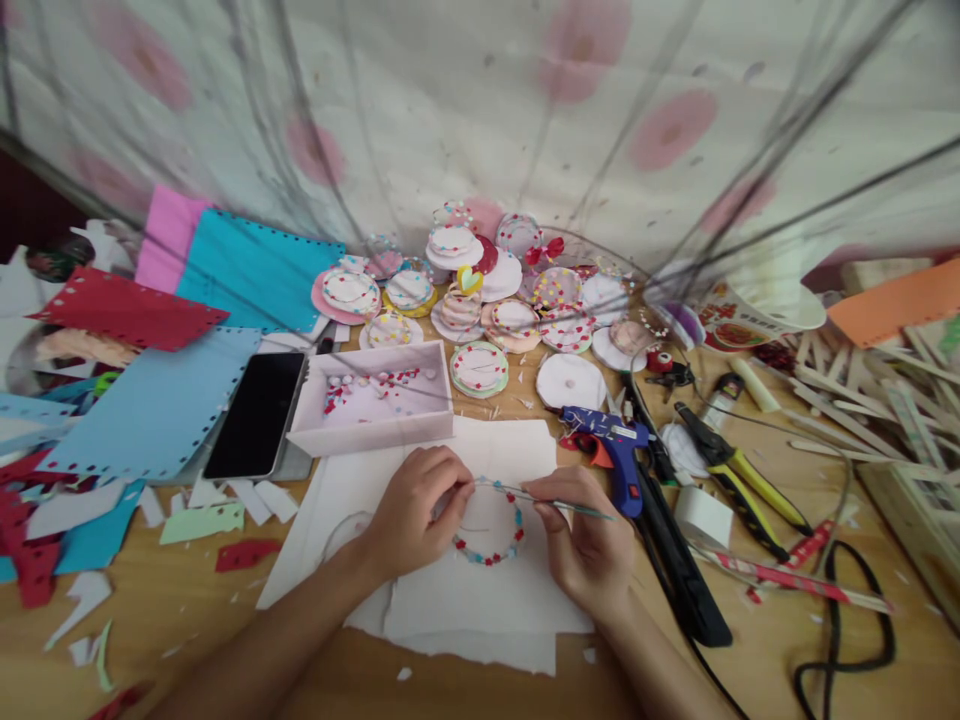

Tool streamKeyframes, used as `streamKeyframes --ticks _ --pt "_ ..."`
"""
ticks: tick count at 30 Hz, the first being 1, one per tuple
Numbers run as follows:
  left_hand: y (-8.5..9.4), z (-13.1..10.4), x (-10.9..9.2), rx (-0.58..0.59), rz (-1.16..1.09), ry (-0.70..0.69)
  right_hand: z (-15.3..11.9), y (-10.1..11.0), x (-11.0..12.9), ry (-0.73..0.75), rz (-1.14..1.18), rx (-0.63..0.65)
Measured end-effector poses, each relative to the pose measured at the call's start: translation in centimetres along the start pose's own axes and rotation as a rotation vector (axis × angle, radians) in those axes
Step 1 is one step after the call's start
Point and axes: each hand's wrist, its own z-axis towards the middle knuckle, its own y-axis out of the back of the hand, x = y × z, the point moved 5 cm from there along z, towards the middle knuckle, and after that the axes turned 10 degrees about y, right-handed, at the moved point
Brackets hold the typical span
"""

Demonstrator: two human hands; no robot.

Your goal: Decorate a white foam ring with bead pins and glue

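Observation:
A ring of red, blue and white beads point(491, 558) hangs or lies over white paper point(480, 610) between my hands. My left hand point(424, 505) is closed in a pinch at the ring's upper left end. With thumb and fingers, my right hand point(583, 535) grips slim tweezers point(574, 507), whose tips point left toward the top of the ring. A thin loose strand end shows inside the ring. What lies right between the left fingertips is too small to tell.
Behind stand a white box of beads point(375, 390) and many decorated paper discs point(480, 370). A phone point(256, 415) and coloured paper lie left. On the right are a blue glue gun point(611, 440), black-yellow pliers point(739, 480), cables and wooden sticks point(862, 400).

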Motion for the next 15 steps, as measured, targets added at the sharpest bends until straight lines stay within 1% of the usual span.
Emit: streamKeyframes --ticks 9,11,12,15 --pt "-0.1 -0.1 0.1 -0.012 -0.003 -0.007 -0.3 0.3 -0.4 -0.050 0.050 -0.053" --pt "0.0 -0.2 0.1 -0.019 -0.016 -0.015 -0.5 0.4 -0.7 -0.107 0.066 -0.099" --pt "0.0 -0.2 0.1 -0.023 -0.029 -0.024 -0.6 0.6 -0.9 -0.149 0.077 -0.141" --pt "0.2 -0.5 -0.2 -0.047 -0.060 -0.076 -1.0 0.8 -1.6 -0.316 0.137 -0.271"
